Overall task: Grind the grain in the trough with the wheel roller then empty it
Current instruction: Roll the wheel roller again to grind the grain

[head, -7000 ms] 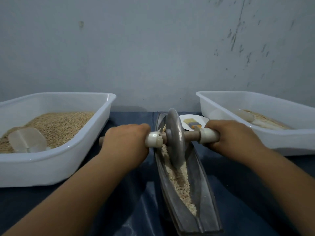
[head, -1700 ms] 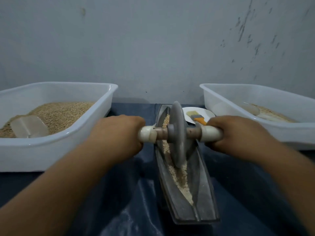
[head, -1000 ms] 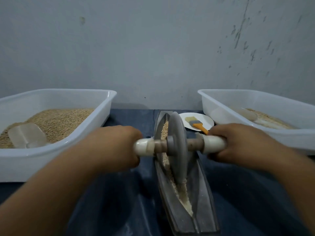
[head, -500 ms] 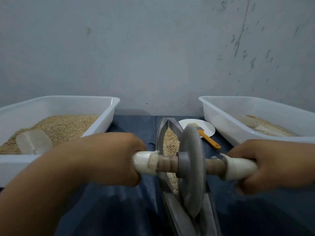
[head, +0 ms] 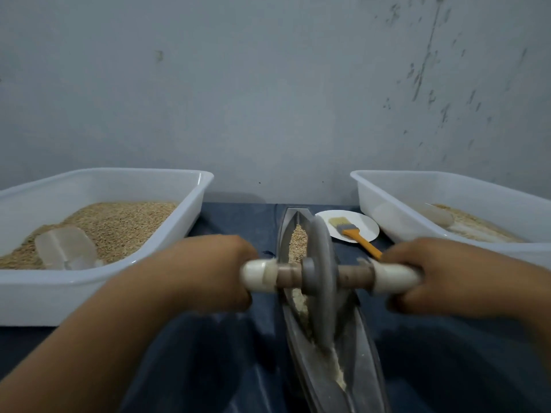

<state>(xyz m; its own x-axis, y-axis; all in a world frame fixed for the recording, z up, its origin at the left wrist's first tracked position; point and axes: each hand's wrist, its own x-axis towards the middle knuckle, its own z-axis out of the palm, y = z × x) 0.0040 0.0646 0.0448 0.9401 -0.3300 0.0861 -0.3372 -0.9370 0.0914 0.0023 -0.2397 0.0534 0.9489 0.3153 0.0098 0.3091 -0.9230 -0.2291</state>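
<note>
Hands [head: 208, 272] [head: 447, 278] in closed grip on wheel roller [head: 322, 281], now farther along trough [head: 363, 338].

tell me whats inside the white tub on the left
The left tub holds a bed of tan grain with a clear plastic scoop lying on top near the front. What lies beneath the grain, and the tub's floor, is covered.

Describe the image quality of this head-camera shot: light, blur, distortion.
Head view: dim, flat, bluish light with soft shadows and no glare; both hands, left and right, and the grey metal wheel roller are smeared by motion blur; the white plastic tub of grain and orange-handled brush look sharper; wide-angle distortion bows the tub rims and stretches the forearms.
</note>
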